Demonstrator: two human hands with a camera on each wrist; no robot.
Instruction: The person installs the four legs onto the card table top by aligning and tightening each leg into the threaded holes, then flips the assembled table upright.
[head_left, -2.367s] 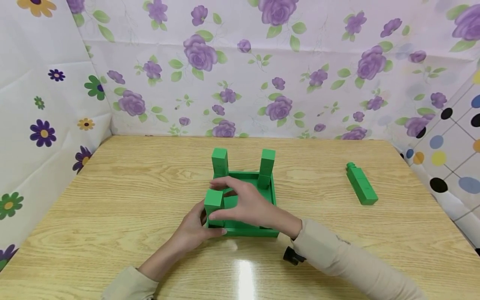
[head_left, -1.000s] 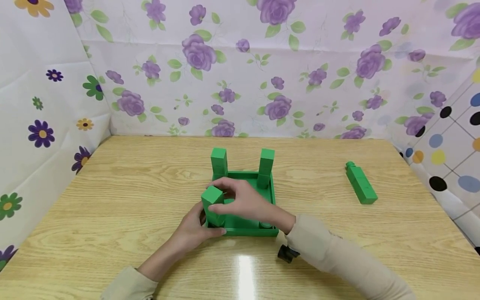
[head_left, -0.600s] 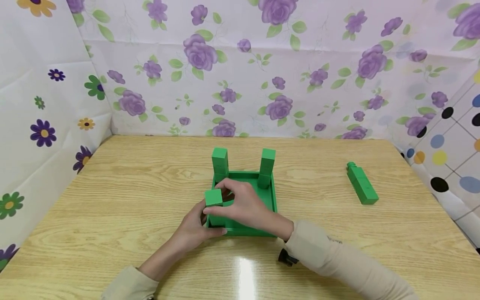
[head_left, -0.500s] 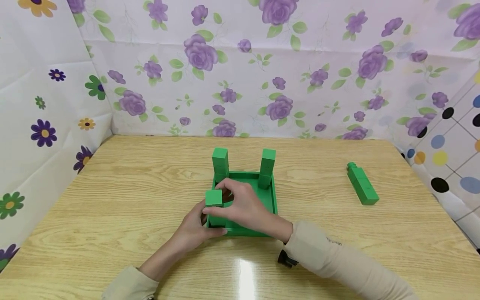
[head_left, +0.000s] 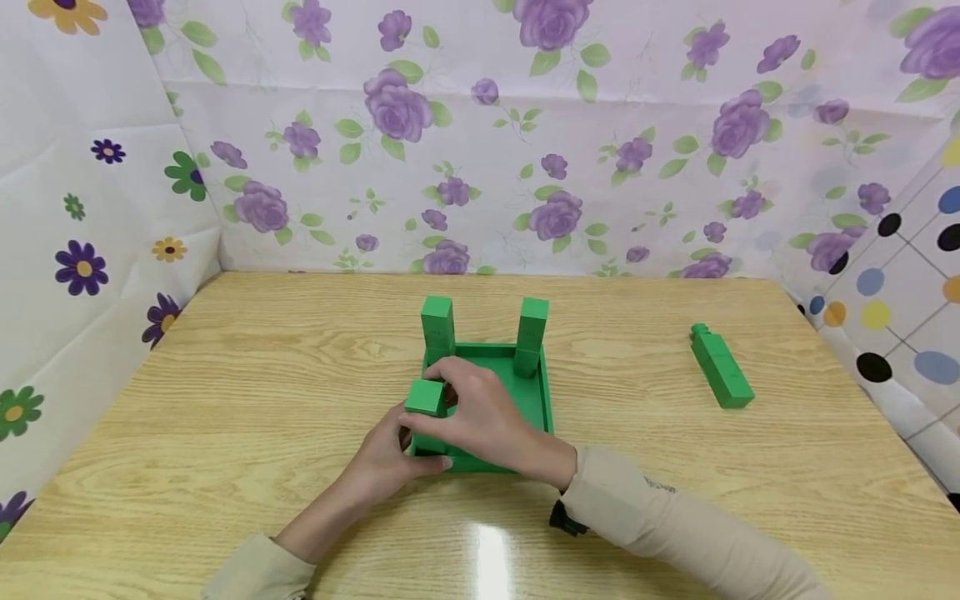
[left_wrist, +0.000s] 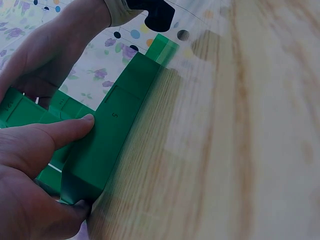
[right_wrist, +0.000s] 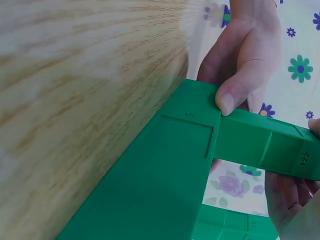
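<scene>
Left hand (head_left: pixel 386 454): gripped the tray's near-left corner, thumb on the outside of the front wall, the other fingers mostly hidden round the left side.
Tray (head_left: pixel 483 463): lay on the table (head_left: pixel 225 433) with its hollow facing up, one corner inside the left grip.
Near leg (head_left: pixel 425 397): stood upright in that corner, within the walls; its foot was hidden, so whether it was fully seated could not be told.
Leg's long axis: ran up from the tray floor, looking about square to it.
Right hand (head_left: pixel 476 408): pinched the near leg high up, thumb across its near face, fingers behind it.
Leg from right grip: lay between thumb and fingers, with its top just above them and most of its length below.
Nearer hand: the right, touching the leg; the left was just beside the foot, though whether its hidden fingers met the leg could not be told.
Far legs: the far-left leg (head_left: pixel 438 327) and far-right leg (head_left: pixel 532 329) stood upright at the back corners, apart from both hands.
Loose leg (head_left: pixel 722 367): lay on the table well right of the tray, knobbed end pointing away and leftward.
</scene>
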